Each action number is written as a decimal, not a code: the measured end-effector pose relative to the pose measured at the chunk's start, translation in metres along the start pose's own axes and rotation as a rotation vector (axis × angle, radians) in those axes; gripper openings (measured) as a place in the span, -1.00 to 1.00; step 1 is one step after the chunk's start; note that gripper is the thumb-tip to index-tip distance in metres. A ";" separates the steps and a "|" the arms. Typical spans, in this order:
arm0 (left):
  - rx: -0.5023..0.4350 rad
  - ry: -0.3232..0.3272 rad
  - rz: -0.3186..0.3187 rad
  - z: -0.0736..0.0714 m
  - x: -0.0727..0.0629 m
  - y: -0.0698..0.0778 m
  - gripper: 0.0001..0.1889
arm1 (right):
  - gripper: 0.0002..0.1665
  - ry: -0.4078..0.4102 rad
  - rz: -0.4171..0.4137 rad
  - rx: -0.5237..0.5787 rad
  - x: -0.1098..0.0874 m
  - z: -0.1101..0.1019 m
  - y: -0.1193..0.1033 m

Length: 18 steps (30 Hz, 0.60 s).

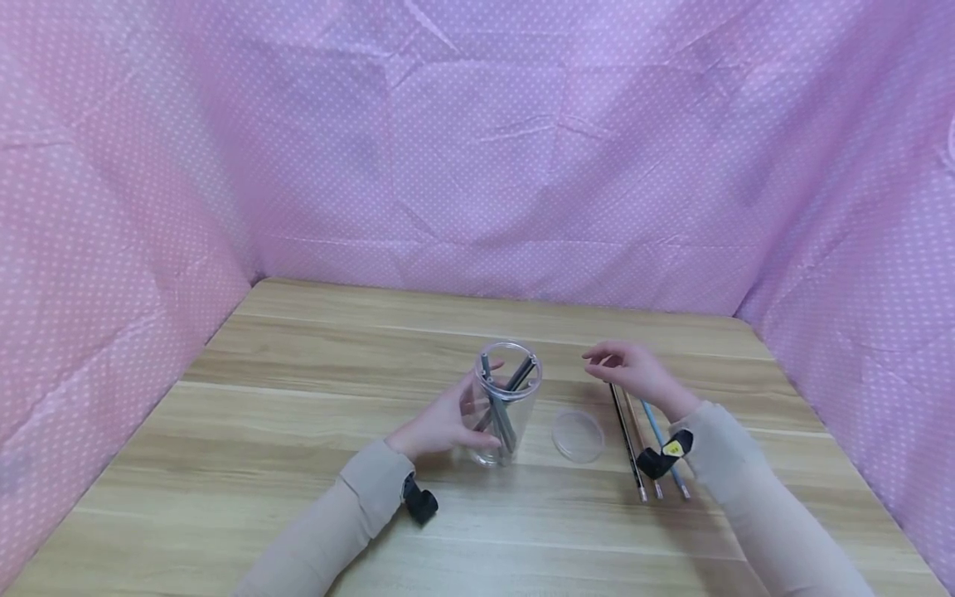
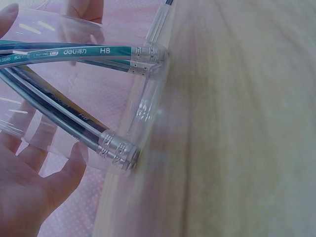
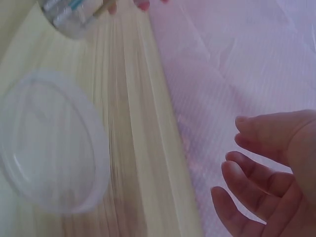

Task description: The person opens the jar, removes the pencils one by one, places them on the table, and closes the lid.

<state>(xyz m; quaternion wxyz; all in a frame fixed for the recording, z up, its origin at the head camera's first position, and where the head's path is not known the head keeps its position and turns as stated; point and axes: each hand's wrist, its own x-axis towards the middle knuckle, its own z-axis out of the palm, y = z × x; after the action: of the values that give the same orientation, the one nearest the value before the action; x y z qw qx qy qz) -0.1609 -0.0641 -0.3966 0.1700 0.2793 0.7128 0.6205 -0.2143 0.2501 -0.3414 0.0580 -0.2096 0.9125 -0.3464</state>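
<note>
Pink cloth (image 1: 477, 166) walls worktop's (image 1: 298, 356) far, left and right edges. Lid (image 1: 578, 436) lies between jar (image 1: 525, 414) and three loose pencils (image 1: 627, 439) toward right edge. We hover right hand (image 1: 634, 371) above, fingers parted, holding nothing; left hand (image 1: 448, 420) grips jar near worktop's middle. Inside, crossed pencils (image 1: 503, 421).

head: above, forward-down | left wrist: close, at jar (image 2: 89, 96) | right wrist: close, across lid (image 3: 54, 143) | all share jar
</note>
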 end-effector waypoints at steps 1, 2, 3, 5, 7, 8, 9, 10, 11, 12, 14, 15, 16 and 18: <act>-0.001 0.000 0.000 0.000 0.000 0.000 0.11 | -0.65 -0.001 -0.014 -0.001 0.000 0.001 -0.003; -0.004 0.000 -0.001 0.000 0.000 0.000 0.11 | -0.66 -0.001 -0.025 -0.001 0.000 0.002 -0.006; -0.003 0.002 -0.001 0.000 0.000 0.000 0.11 | -0.66 -0.003 -0.038 0.002 0.001 0.004 -0.009; 0.000 0.005 -0.007 0.000 0.000 0.000 0.11 | -0.67 -0.007 -0.054 0.012 0.001 0.006 -0.015; -0.001 0.005 -0.014 0.000 -0.001 0.000 0.11 | -0.68 -0.012 -0.079 0.018 0.001 0.008 -0.020; 0.000 0.005 -0.015 0.000 -0.001 0.000 0.11 | -0.69 -0.014 -0.085 0.018 0.001 0.010 -0.022; 0.002 0.006 -0.016 0.000 -0.001 0.001 0.11 | -0.69 -0.017 -0.094 0.019 0.001 0.010 -0.025; 0.001 0.005 -0.016 0.000 -0.001 0.001 0.11 | -0.70 -0.020 -0.100 0.020 0.000 0.011 -0.028; -0.004 0.003 -0.014 0.000 -0.001 0.001 0.11 | -0.70 -0.022 -0.107 0.018 0.000 0.012 -0.030; -0.004 0.003 -0.013 0.000 -0.001 0.001 0.11 | -0.70 -0.024 -0.109 0.018 0.000 0.012 -0.033; -0.007 0.001 -0.007 0.000 -0.001 0.001 0.10 | -0.71 -0.028 -0.113 0.020 -0.001 0.013 -0.039; -0.010 -0.001 -0.006 0.000 0.000 0.001 0.10 | -0.71 -0.031 -0.116 0.024 -0.001 0.013 -0.041; -0.013 -0.002 -0.002 0.000 0.000 0.000 0.10 | -0.71 -0.032 -0.117 0.027 -0.001 0.013 -0.044; -0.013 -0.002 0.005 0.000 0.000 0.000 0.11 | -0.71 -0.035 -0.131 0.032 -0.001 0.013 -0.049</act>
<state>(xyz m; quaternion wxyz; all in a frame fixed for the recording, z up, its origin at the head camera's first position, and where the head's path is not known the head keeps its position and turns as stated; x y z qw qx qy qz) -0.1613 -0.0640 -0.3967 0.1711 0.2803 0.7078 0.6254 -0.1934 0.2096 -0.3195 0.0543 -0.2740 0.8900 -0.3602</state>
